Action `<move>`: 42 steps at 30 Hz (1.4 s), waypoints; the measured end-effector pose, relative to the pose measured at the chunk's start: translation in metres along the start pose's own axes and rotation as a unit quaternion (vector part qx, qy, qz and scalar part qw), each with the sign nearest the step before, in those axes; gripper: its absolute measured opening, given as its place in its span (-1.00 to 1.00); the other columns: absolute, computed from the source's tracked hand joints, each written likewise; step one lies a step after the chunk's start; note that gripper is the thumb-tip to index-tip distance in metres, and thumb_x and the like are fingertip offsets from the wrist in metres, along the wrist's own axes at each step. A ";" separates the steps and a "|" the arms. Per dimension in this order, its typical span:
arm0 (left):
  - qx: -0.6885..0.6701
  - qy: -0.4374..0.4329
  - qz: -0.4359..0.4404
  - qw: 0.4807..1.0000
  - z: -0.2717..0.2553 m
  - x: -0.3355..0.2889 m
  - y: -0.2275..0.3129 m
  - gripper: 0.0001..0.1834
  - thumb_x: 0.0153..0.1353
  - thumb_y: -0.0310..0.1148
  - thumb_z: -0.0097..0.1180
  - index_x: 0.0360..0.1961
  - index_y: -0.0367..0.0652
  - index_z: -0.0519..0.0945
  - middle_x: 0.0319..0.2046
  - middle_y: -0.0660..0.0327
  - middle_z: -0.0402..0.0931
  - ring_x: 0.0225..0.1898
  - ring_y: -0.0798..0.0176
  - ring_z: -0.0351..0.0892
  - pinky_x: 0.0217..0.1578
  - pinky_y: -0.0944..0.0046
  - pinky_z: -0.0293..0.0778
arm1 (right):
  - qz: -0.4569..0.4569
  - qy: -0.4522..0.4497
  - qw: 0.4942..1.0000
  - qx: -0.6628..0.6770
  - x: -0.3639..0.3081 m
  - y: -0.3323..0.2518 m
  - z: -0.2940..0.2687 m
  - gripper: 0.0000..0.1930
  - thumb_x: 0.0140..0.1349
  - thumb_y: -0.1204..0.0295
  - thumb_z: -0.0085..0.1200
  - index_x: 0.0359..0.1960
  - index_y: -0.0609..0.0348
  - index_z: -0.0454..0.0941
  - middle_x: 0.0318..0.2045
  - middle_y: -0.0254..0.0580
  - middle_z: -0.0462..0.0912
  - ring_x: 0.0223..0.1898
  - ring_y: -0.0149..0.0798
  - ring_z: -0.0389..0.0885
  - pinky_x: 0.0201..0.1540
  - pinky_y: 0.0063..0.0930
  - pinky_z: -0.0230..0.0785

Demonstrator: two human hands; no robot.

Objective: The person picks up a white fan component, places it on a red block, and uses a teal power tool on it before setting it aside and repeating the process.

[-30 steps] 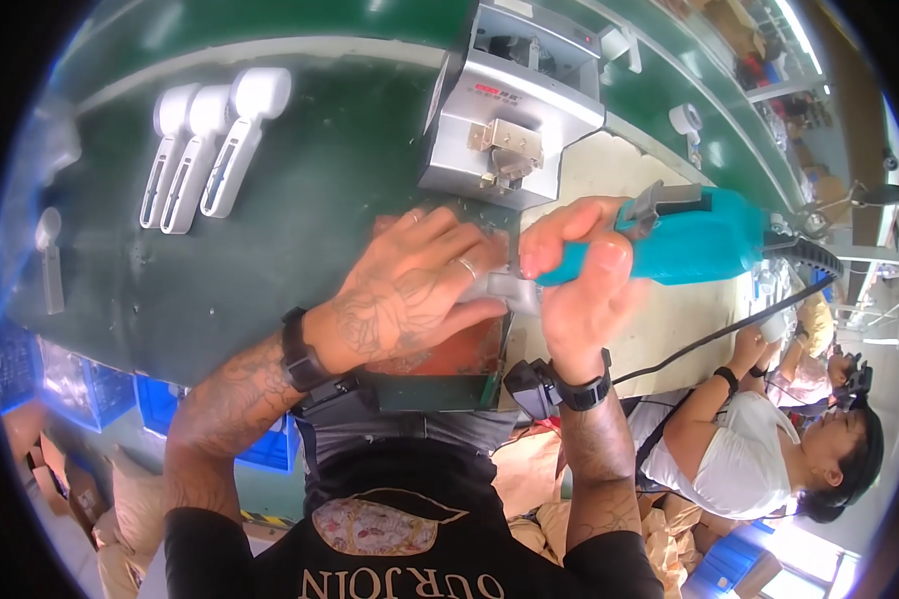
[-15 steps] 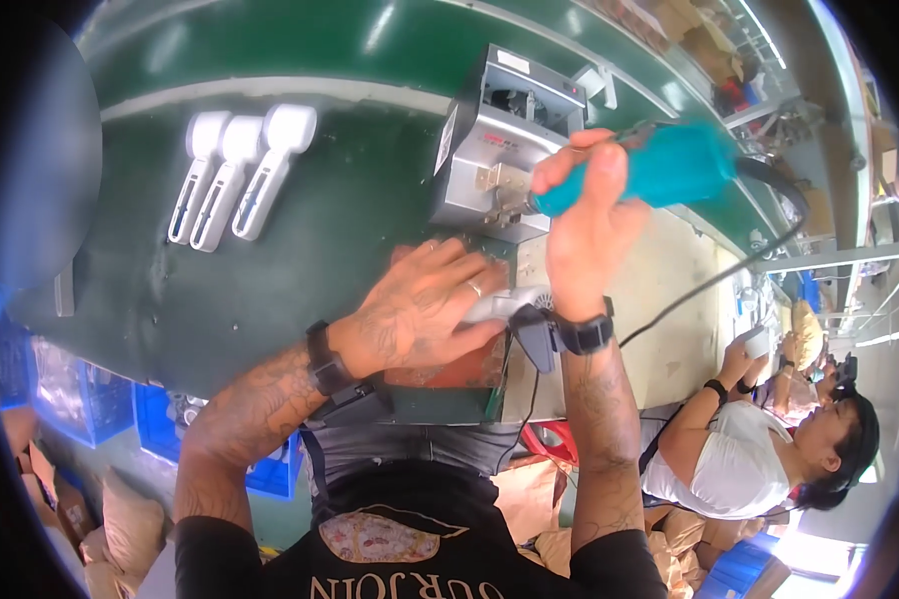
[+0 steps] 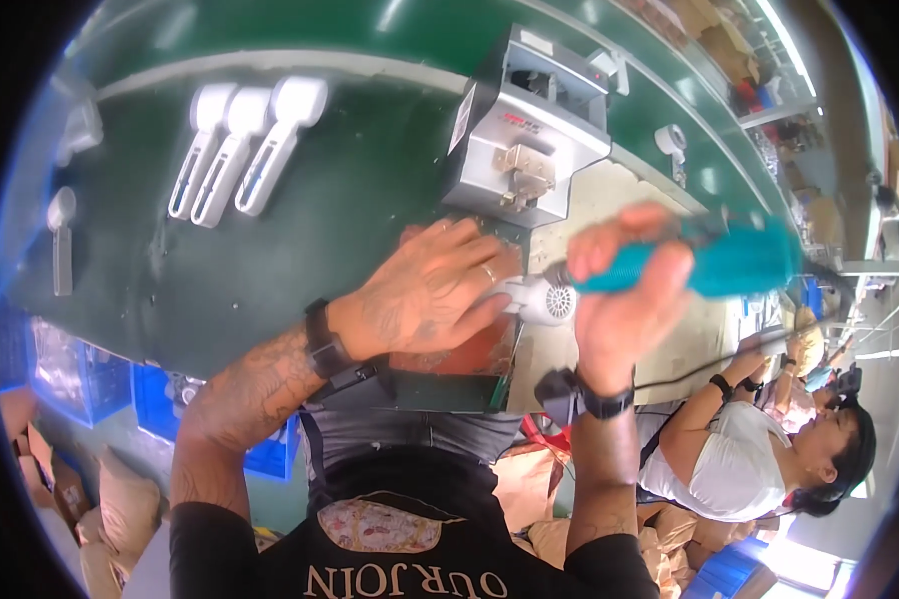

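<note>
Right hand (image 3: pixel 619 299) is gripping one electric screwdriver (image 3: pixel 719 262), left hand (image 3: pixel 430 285) one fan (image 3: pixel 541 301); beyond them, one red-lettered machine (image 3: pixel 581 138) and three fan casings (image 3: pixel 234 148) are resting.

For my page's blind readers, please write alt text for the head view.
A person's right hand grips a teal tool close to a light-grey part, which the left hand holds over a green workbench. Farther back are a silver machine and, leftward, three white round-headed pieces.
</note>
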State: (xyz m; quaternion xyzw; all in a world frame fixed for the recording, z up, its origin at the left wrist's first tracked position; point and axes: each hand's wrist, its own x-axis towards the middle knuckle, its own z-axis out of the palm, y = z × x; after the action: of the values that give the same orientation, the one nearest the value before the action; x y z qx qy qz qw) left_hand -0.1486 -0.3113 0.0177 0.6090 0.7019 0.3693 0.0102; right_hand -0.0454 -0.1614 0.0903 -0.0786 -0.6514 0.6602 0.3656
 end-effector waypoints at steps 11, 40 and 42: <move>-0.022 -0.019 0.010 1.000 0.002 0.000 -0.001 -0.58 0.20 -0.28 0.23 0.06 -0.19 0.56 -0.13 0.18 0.50 -0.07 0.06 0.43 -0.08 0.06 0.40 | -0.005 -0.018 0.999 -0.030 -0.035 0.004 -0.007 -0.29 0.32 -0.28 0.01 -0.10 0.28 0.36 -0.62 -0.23 0.41 -0.61 -0.29 0.41 -0.48 -0.37 0.33; 0.045 0.100 -0.027 0.994 -0.036 -0.054 0.024 -0.62 0.09 -0.62 0.31 -0.04 -0.24 0.57 -0.08 0.01 0.60 -0.10 -0.04 0.61 -0.11 0.08 0.52 | -0.053 0.063 0.972 0.222 -0.108 -0.049 -0.042 -0.39 0.23 -0.08 0.27 -0.13 0.26 0.37 -0.54 -0.10 0.48 -0.52 -0.20 0.49 -0.48 -0.35 0.36; 0.073 0.171 -0.143 0.972 -0.048 -0.066 0.009 -0.64 0.21 -0.61 0.21 0.05 -0.30 0.53 -0.01 -0.04 0.56 -0.01 -0.10 0.58 0.01 0.07 0.49 | 0.008 0.095 0.980 0.175 -0.120 -0.050 -0.056 -0.29 0.14 -0.19 0.29 -0.13 0.29 0.37 -0.54 -0.11 0.47 -0.53 -0.22 0.48 -0.49 -0.36 0.35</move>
State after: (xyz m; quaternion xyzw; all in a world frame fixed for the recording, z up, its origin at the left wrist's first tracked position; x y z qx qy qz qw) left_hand -0.1460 -0.3922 0.0286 0.4294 0.7980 0.4105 -0.1014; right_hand 0.0919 -0.1926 0.0837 -0.0813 -0.4872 0.7564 0.4287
